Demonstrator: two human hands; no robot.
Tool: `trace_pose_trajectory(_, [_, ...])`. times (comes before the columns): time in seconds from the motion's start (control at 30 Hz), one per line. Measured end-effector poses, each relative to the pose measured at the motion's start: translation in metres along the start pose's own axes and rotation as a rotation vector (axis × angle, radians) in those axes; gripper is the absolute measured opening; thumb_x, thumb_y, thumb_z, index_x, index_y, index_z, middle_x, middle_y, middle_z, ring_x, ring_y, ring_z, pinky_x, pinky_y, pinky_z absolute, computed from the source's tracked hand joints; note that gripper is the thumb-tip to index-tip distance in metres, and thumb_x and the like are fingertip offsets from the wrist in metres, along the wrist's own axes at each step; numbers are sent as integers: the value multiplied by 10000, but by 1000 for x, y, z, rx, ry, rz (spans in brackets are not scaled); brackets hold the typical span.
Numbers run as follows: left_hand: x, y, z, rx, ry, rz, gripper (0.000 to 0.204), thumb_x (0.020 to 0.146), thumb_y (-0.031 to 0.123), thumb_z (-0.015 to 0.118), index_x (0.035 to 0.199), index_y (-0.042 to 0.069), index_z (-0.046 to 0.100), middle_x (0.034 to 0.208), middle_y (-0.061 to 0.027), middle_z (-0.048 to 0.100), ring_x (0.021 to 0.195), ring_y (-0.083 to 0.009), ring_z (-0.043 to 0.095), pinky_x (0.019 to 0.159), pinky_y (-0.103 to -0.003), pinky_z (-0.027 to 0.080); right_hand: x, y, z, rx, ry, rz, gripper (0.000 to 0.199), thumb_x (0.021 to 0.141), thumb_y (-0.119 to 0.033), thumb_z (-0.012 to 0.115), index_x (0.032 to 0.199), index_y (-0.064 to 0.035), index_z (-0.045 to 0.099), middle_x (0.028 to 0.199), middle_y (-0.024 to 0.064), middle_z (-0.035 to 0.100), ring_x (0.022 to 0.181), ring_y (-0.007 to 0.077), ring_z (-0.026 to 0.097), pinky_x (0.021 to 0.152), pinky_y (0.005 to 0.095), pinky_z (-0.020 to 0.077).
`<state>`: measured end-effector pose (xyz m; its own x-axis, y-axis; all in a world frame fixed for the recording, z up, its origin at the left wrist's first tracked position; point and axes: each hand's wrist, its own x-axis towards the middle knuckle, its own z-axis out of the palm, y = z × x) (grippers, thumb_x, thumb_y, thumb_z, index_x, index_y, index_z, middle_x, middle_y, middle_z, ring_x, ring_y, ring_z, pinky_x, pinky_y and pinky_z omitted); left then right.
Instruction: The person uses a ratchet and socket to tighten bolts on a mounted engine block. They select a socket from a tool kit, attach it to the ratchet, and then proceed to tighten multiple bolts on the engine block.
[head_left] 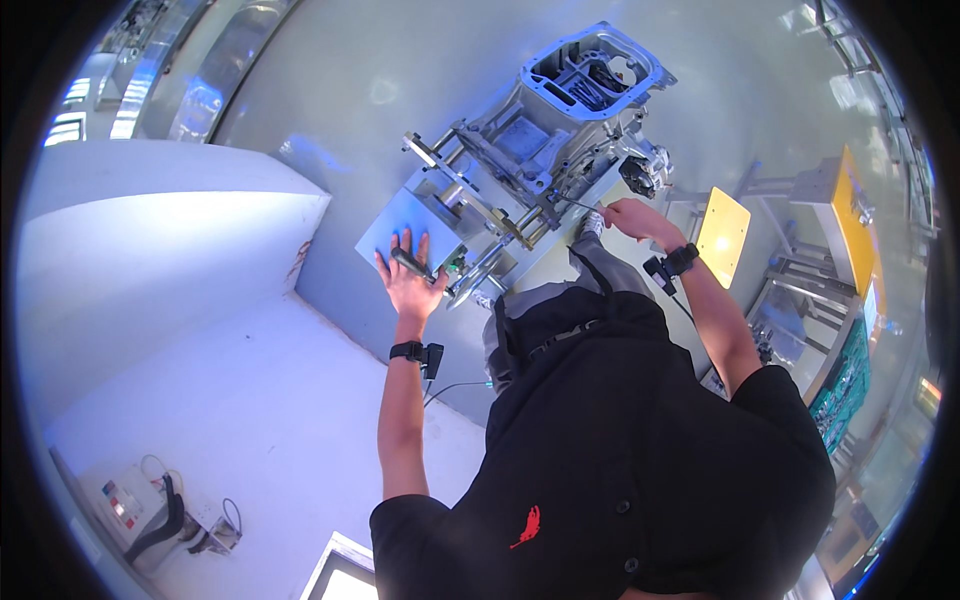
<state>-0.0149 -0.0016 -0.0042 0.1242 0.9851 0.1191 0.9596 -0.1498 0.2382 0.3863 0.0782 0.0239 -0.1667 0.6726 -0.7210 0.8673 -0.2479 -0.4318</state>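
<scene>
Metal casing (525, 140) sits in the head view, upper centre, carried on a metal stand (472, 193) over the grey floor (370, 90). Our right hand (635, 220) is curled, pinching the end of a slim dark tool (578, 204) that reaches to the casing's near edge; we cannot tell whether its tip is seated. A poor seat could let it slip and drive our knuckles into metal. Our left hand (412, 290) is spread near a pale plate (402, 213), with a dark handle (410, 262) crossing the fingers; if that handle turns the stand, a stray push might shift the casing. A loose mount would endanger the shoe (593, 222) close below, and the wrist cable (683, 305) could snag.
</scene>
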Motion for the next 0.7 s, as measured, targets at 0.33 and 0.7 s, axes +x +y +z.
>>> trace_pose_trajectory(0.33, [0,-2,4,11,-8,-13,676,620,326,649,1268,217,490,1381,-66,375,1310,-263,278,1087,-529,91,16,49,42,75,94,-286,374,949,-313,369,1034,0,555,911,201,614,838,361,578,762,409,442])
trace_pose_trajectory(0.7, [-1,2,2,26,-17,-16,684,634,274,658,1285,195,464,1376,-95,384,1298,-287,310,1078,-523,116,8,47,46,-9,60,-276,345,953,-312,370,1035,-29,549,906,210,604,835,386,568,755,425,433])
